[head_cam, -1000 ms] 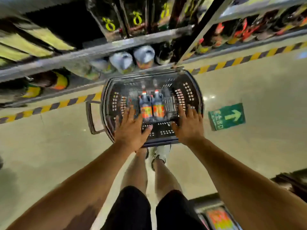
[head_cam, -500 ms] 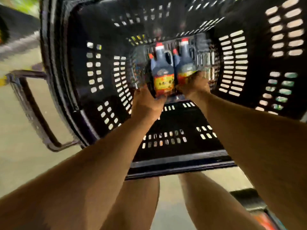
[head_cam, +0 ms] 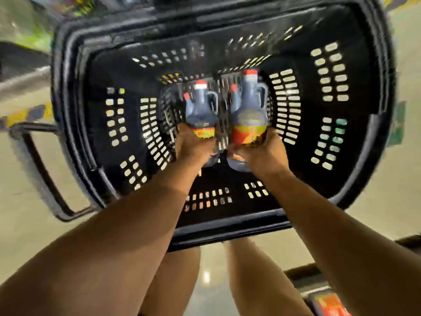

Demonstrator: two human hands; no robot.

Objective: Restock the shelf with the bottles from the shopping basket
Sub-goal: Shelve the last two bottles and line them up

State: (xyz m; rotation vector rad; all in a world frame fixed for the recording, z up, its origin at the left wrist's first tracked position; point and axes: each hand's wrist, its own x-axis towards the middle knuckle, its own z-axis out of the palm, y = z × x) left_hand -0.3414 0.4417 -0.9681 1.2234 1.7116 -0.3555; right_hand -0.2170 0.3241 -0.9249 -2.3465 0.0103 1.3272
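Note:
A black plastic shopping basket (head_cam: 70,124) with slotted walls fills the view from above. Inside it are two dark bottles with red caps, side handles and yellow-red labels. My left hand (head_cam: 193,148) is wrapped around the lower body of the left bottle (head_cam: 200,108). My right hand (head_cam: 264,153) grips the lower body of the right bottle (head_cam: 249,112), which sits a little higher and closer to me than the left one. Both bottles point neck-away from me, above the basket floor. The shelf is out of view.
The basket's pull handle (head_cam: 38,169) sticks out at the left over a glossy beige floor (head_cam: 27,236). A yellow-black floor stripe (head_cam: 29,112) runs at the left edge. My bare legs (head_cam: 173,281) stand just behind the basket. A low display edge (head_cam: 325,302) shows at bottom right.
My hands went down into the basket and closed on the two bottles. Since half a second ago the bottles have spread apart and the right one has risen.

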